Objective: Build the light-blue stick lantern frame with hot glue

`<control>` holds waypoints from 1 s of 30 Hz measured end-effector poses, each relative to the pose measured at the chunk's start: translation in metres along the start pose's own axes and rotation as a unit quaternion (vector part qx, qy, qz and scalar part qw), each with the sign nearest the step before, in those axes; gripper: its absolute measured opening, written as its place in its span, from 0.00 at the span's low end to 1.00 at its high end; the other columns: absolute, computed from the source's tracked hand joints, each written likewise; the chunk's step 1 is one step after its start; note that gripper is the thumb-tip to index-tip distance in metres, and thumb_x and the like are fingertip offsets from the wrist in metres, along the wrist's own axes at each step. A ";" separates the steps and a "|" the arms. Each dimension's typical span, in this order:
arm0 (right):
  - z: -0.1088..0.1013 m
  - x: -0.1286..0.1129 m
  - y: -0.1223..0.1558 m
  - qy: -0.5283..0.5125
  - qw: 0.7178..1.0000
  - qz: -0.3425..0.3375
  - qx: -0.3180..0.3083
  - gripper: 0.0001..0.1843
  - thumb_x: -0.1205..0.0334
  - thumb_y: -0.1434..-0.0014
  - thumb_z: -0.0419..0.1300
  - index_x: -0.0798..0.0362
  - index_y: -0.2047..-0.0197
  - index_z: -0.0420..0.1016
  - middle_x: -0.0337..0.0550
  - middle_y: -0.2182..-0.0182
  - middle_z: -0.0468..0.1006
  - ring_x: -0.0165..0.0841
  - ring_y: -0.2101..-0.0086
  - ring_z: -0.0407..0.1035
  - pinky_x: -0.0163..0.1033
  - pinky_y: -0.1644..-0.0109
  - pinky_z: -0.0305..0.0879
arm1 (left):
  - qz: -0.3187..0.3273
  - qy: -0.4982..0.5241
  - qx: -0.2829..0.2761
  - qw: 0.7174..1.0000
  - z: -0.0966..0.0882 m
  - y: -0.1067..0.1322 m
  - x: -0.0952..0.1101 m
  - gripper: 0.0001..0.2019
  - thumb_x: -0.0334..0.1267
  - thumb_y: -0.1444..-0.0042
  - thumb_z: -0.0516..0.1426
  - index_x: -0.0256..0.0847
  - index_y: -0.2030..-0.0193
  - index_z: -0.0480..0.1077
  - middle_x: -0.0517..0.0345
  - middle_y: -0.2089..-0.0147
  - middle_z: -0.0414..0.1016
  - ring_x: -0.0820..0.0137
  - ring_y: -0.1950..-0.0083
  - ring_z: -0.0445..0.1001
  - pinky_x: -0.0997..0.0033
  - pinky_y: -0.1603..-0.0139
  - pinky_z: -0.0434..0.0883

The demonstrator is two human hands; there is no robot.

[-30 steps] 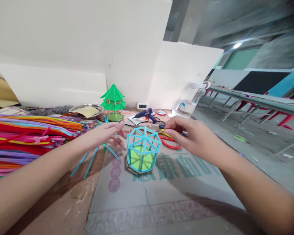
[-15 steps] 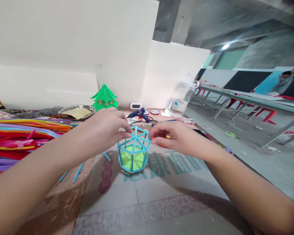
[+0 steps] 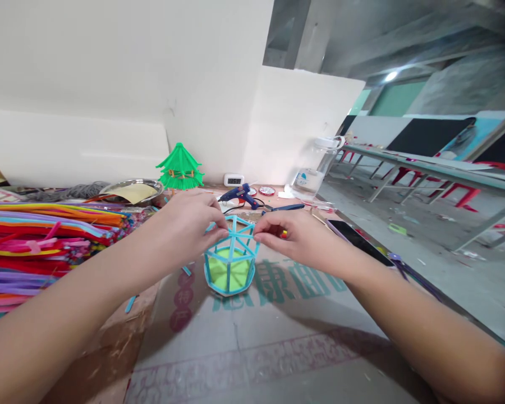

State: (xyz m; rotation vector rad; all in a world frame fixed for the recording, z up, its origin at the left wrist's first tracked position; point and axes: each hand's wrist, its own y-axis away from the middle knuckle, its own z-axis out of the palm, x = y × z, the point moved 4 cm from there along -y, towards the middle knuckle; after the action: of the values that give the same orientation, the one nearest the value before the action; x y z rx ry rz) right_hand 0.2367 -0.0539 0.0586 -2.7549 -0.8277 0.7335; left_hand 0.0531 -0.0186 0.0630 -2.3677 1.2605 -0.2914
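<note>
A light-blue octagonal frame of pipe cleaners (image 3: pixel 232 256) stands upright on the printed board, with spokes across its top and a yellow-green base (image 3: pixel 228 274) inside. My left hand (image 3: pixel 192 221) pinches the left side of its top rim between thumb and forefinger. On the right side of the same rim, my right hand (image 3: pixel 288 234) has thumb and fingertips closed at a corner. The fingertips partly cover the rim on both sides. Short blue pipe-cleaner pieces (image 3: pixel 130 303) lie left of the frame.
Bundles of coloured pipe cleaners (image 3: pixel 46 241) fill the left. Behind the frame are a green tree-shaped model (image 3: pixel 179 168), a glue gun (image 3: pixel 239 194), a small timer (image 3: pixel 234 179), pliers (image 3: pixel 284 208) and a water jug (image 3: pixel 311 171). A phone (image 3: pixel 359 241) lies at the table's right edge.
My right hand's fingers have closed in slightly on the rim, while my left hand stays at its side. The view has shifted slightly, and the person in the background has moved left.
</note>
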 end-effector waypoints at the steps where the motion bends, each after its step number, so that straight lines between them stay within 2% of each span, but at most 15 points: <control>1: 0.000 0.001 0.000 0.005 1.000 0.005 0.004 0.07 0.64 0.38 0.57 0.54 0.66 0.74 0.36 0.74 0.75 0.26 0.74 0.66 0.32 0.70 0.58 | -0.003 -0.002 0.000 1.000 0.000 0.000 0.001 0.07 0.38 0.42 0.59 0.43 0.67 0.80 0.54 0.66 0.76 0.63 0.60 0.73 0.64 0.60 0.64; 11: 0.001 0.002 0.000 0.012 1.000 0.010 -0.004 0.07 0.64 0.38 0.56 0.53 0.66 0.74 0.35 0.74 0.75 0.26 0.74 0.65 0.32 0.70 0.56 | -0.017 0.000 -0.016 1.000 0.001 -0.003 0.003 0.06 0.36 0.44 0.60 0.43 0.68 0.80 0.55 0.67 0.76 0.63 0.61 0.72 0.63 0.59 0.64; 16: 0.001 0.003 0.001 -0.001 1.000 0.014 -0.007 0.07 0.63 0.38 0.56 0.53 0.66 0.74 0.36 0.74 0.75 0.26 0.74 0.65 0.32 0.70 0.56 | -0.010 0.028 0.017 0.999 -0.005 -0.001 0.004 0.09 0.33 0.41 0.57 0.43 0.63 0.80 0.53 0.60 0.75 0.65 0.59 0.71 0.67 0.62 0.64; 21: 0.001 0.003 0.001 0.006 1.000 0.015 -0.011 0.07 0.63 0.38 0.56 0.53 0.66 0.74 0.36 0.75 0.73 0.26 0.75 0.64 0.32 0.71 0.56 | 0.036 -0.005 0.009 0.999 -0.003 0.002 0.012 0.09 0.34 0.40 0.57 0.45 0.66 0.80 0.55 0.65 0.74 0.65 0.60 0.70 0.66 0.61 0.63; 26: 0.000 0.002 0.001 0.002 1.000 0.010 -0.016 0.07 0.62 0.38 0.56 0.53 0.66 0.74 0.36 0.75 0.74 0.26 0.75 0.64 0.32 0.71 0.56 | 0.018 0.017 0.022 0.999 -0.004 0.001 0.011 0.08 0.32 0.41 0.58 0.44 0.63 0.79 0.55 0.63 0.75 0.65 0.60 0.71 0.66 0.60 0.63; 30: -0.001 0.003 0.002 0.000 1.000 0.012 -0.021 0.07 0.62 0.37 0.56 0.53 0.65 0.75 0.36 0.75 0.74 0.26 0.75 0.64 0.32 0.70 0.56 | 0.041 -0.004 0.020 0.999 -0.003 0.000 0.012 0.07 0.32 0.43 0.59 0.44 0.67 0.79 0.56 0.67 0.75 0.65 0.62 0.70 0.66 0.62 0.62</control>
State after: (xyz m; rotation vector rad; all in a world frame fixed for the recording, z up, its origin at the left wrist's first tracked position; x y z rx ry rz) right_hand 0.2397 -0.0538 0.0577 -2.8069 -0.8219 0.7288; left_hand 0.0583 -0.0292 0.0653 -2.2741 1.3323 -0.2784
